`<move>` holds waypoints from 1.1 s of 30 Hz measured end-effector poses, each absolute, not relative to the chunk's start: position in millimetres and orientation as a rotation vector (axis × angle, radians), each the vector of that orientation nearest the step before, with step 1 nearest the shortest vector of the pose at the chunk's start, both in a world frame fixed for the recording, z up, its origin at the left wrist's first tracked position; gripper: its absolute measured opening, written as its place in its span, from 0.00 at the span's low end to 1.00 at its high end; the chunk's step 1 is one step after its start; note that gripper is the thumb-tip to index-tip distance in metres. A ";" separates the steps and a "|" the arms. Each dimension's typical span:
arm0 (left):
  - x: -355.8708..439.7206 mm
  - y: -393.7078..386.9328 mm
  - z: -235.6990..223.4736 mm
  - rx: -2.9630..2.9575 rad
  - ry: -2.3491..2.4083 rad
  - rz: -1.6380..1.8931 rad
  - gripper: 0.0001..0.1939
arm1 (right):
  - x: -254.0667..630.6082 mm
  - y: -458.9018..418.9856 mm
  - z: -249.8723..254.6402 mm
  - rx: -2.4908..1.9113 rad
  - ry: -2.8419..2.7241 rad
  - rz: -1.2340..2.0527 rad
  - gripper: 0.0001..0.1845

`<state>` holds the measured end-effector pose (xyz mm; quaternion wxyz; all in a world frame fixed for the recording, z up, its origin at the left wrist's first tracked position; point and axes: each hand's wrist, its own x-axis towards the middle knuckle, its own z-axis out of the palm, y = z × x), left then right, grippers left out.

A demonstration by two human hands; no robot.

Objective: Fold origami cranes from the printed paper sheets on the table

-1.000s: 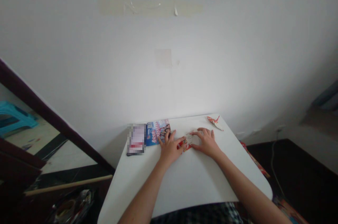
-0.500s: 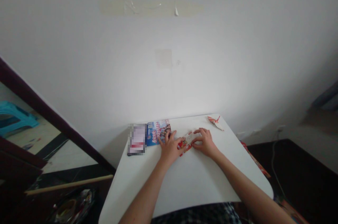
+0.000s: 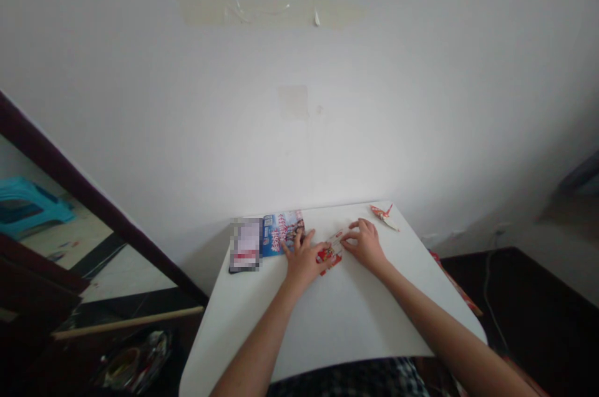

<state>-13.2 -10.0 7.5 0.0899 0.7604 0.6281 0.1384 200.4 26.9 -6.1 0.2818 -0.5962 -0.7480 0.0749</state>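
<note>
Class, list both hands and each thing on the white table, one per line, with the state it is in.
Left hand: spread, thumb on the red-and-white paper.
Right hand: fingers bent, fingertips by the paper's right edge.
Red-and-white paper: lying at a slant, partly covered.
Blue booklet: lying flat, partly under the left hand.
Folded paper: folded into a pointed shape.
Rectangular item: lying flat, face pixelated.

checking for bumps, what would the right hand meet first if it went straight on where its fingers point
Most likely the red-and-white paper, just ahead of the right hand; they may already touch, depth is unclear. Beyond it comes the left hand.
</note>
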 end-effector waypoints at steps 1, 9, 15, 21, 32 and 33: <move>-13.4 -9.8 7.1 2.264 1.868 0.411 0.23 | 200.8 29.5 -6.4 -1.588 -2.009 0.188 0.06; -14.3 -9.4 4.2 2.283 1.869 0.424 0.24 | 201.0 49.7 -4.3 -1.626 -1.954 0.170 0.06; -13.8 -10.7 5.3 2.275 1.861 0.473 0.23 | 197.7 57.1 -6.0 -1.686 -1.881 0.128 0.07; -13.4 -11.5 4.2 2.283 1.875 0.480 0.22 | 199.8 57.5 -12.2 -1.624 -1.894 0.111 0.07; -12.5 -11.6 4.6 2.259 1.886 0.467 0.24 | 199.0 55.9 -13.3 -1.597 -1.903 0.055 0.07; -12.5 -11.6 4.9 2.258 1.885 0.466 0.24 | 198.7 56.1 -13.3 -1.608 -1.897 0.064 0.07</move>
